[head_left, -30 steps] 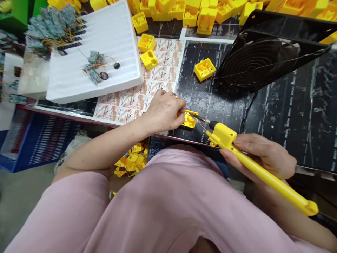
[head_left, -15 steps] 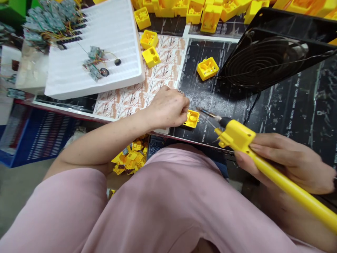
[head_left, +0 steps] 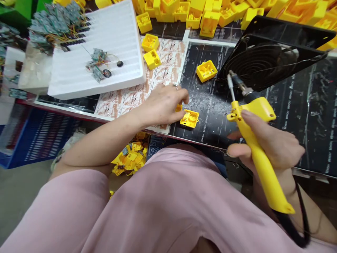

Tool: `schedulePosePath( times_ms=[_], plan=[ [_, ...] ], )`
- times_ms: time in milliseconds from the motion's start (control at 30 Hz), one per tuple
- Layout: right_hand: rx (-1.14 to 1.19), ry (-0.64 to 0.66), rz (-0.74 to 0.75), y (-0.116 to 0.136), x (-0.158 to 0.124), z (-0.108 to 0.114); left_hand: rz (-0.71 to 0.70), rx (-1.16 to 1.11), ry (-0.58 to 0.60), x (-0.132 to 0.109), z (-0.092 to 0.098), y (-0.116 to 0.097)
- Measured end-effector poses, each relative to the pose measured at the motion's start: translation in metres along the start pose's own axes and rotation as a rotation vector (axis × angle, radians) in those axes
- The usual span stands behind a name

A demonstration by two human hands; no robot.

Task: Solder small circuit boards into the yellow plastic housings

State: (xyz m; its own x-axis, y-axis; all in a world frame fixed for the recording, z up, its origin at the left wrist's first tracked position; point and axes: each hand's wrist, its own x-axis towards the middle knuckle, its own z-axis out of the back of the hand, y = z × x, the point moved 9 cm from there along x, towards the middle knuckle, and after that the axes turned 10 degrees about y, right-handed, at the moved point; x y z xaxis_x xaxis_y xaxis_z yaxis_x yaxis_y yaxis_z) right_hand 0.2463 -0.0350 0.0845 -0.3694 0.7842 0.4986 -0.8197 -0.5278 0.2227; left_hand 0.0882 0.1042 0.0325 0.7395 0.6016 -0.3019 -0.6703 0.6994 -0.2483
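Observation:
A yellow soldering gun [head_left: 254, 147] is gripped in my right hand [head_left: 279, 149], its metal tip and thin feed tube pointing up and away over the bench. My left hand [head_left: 164, 103] is over the bench's front edge, thumb and fingers parted. Its thumb reaches the left edge of a small open yellow plastic casing [head_left: 191, 118], which has a round perforated patch inside. Another bit of yellow plastic [head_left: 179, 107] shows between thumb and fingers; whether they touch it is unclear. Farther back on the black mat lies a second yellow casing [head_left: 206, 71].
A black fan [head_left: 252, 59] leans at the right rear. At left, a white foam tray [head_left: 126, 70] bears circuit boards [head_left: 98, 63] with wires. Several yellow casings [head_left: 210, 24] are heaped along the back. Below the bench are a blue crate [head_left: 52, 133] and yellow parts [head_left: 130, 160].
The soldering gun has swung away from the near casing, its tip now up and to the right. My left hand's fingers have opened and lifted off the casing somewhat.

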Motion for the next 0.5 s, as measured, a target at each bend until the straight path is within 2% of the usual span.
schedulePosePath(
  times_ms=[100,233,333,400,500],
  plan=[
    [-0.087,0.058,0.075,0.004,0.010,-0.009,-0.126,-0.124,-0.126,-0.019,0.004,0.012],
    [-0.152,0.001,0.070,0.003,0.015,-0.015,-0.300,-0.098,-0.163,-0.032,-0.031,0.003],
    [-0.047,0.015,0.063,0.000,0.016,-0.021,-0.344,-0.058,-0.189,-0.046,-0.047,0.000],
    [-0.007,0.059,0.069,-0.002,0.015,-0.026,-0.321,-0.083,-0.207,-0.069,-0.040,0.010],
    [-0.031,0.061,0.105,-0.004,0.012,-0.026,-0.240,-0.112,-0.223,-0.113,-0.014,0.031]
  ],
)
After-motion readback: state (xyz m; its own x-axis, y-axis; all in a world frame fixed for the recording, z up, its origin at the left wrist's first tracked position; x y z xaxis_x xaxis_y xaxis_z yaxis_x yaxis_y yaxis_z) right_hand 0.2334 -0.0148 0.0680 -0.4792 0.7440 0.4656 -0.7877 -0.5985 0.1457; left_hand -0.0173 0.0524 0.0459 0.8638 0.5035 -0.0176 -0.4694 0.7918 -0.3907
